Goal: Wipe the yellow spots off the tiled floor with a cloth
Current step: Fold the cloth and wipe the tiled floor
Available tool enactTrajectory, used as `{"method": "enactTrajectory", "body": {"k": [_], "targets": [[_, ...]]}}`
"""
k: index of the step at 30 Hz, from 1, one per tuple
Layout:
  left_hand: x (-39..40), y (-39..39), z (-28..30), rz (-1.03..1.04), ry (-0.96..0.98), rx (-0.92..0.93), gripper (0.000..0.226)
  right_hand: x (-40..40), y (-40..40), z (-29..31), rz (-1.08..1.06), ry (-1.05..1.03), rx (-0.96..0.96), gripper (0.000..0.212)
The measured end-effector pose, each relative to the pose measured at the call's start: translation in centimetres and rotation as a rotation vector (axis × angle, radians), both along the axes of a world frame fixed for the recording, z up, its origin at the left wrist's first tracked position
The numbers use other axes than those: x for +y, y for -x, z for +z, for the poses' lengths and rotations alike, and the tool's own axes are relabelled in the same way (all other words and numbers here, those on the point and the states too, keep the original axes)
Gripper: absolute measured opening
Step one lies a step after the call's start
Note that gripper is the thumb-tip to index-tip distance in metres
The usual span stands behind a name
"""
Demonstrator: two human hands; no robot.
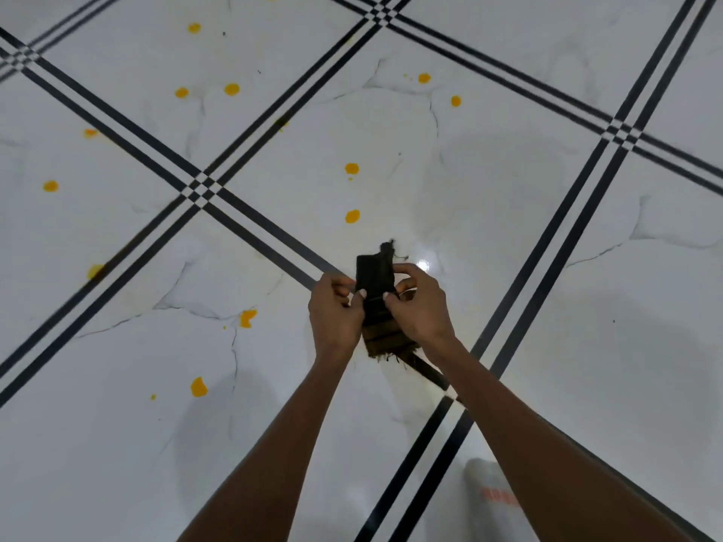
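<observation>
**Small cloth, many spots: smearing is the risk**

The tiled floor (508,228) carries many yellow spots (352,216), mostly far and left. Left hand (336,311) and right hand (420,303) both pinch the dark cloth (374,275) in the air; it may saturate and smear.

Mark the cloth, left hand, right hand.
cloth (373,272): head view, dark upper panel.
left hand (335,311): head view, back of hand.
right hand (423,303): head view, back of hand.

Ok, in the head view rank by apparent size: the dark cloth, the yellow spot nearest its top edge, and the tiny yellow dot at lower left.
1. Dark cloth, held in both hands.
2. Yellow spot just above it.
3. Tiny yellow dot, smallest by far.
</observation>
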State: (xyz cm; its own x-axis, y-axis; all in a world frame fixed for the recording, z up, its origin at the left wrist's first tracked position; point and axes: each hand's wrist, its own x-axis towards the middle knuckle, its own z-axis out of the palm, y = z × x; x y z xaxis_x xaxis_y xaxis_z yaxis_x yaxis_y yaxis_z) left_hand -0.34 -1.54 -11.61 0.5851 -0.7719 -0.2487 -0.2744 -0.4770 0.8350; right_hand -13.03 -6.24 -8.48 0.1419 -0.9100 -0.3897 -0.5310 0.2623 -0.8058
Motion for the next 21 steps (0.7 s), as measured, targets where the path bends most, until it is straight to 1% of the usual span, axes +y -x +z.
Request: {"method": "enactTrajectory", "body": {"k": [1, 2, 4, 5, 6, 8, 12, 14, 17, 21], "targets": [[-0.1, -0.2, 0.5, 0.040, 0.024, 0.077, 0.015, -0.1, -0.3, 0.3, 0.055, 0.060, -0.003, 0.048], [-0.4, -0.1, 1.3, 0.083, 0.048, 0.237, 0.017, 0.0, -0.6, 0.7, 0.109, 0.117, -0.003, 0.050], [-1.2, 0.1, 3.0, 0.133, 0.077, 0.610, 0.032, 0.1, -1.3, 1.5, 0.215, 0.192, -0.016, 0.045], [-1.4, 0.1, 3.6, 0.143, 0.092, 0.705, 0.037, 0.2, -1.5, 1.9, 0.259, 0.220, -0.022, 0.039], [-1.6, 0.0, 4.0, 0.149, 0.105, 0.740, 0.039, 0.2, -1.6, 2.2, 0.285, 0.239, -0.034, 0.035], [-1.6, -0.3, 4.4, 0.170, 0.130, 0.757, 0.035, 0.2, -1.3, 2.7, 0.271, 0.231, -0.103, 0.033], [-1.2, -1.0, 4.5, 0.212, 0.108, 0.808, 0.025, -0.1, 0.1, 2.6, 0.100, 0.103, -0.261, 0.029], [-1.2, -0.9, 4.6, 0.175, 0.114, 0.795, 0.024, -0.3, 0.5, 2.3, 0.032, 0.050, -0.299, 0.027], [-1.4, -0.5, 4.9, 0.091, 0.125, 0.741, 0.024, -0.3, 0.6, 2.1, -0.003, -0.048, -0.333, 0.026], [-1.8, -0.6, 5.4, 0.049, 0.122, 0.682, 0.026, -0.5, 0.3, 2.0, -0.092, -0.145, -0.444, 0.025]]}}
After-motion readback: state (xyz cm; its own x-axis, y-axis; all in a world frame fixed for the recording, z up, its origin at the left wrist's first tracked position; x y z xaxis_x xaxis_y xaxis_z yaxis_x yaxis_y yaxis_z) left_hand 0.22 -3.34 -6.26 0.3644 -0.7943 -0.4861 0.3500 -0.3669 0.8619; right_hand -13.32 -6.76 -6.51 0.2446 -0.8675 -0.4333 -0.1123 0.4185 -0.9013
